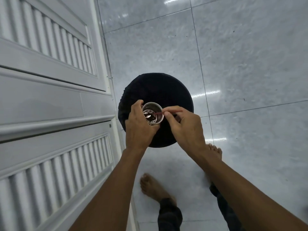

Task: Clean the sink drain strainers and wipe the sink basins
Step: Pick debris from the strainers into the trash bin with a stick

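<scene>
Left hand [139,126] grips strainer [152,114]; right hand [184,125] pinches stick [168,112]

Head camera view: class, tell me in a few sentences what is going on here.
A barefoot person stands over what looks like a round black bin. The left hand grips a metal drain strainer above it. The right hand pinches a thin reddish stick whose tip pokes inside the strainer. Dark debris clings to its holed bottom, so the cleaning is not finished.
</scene>
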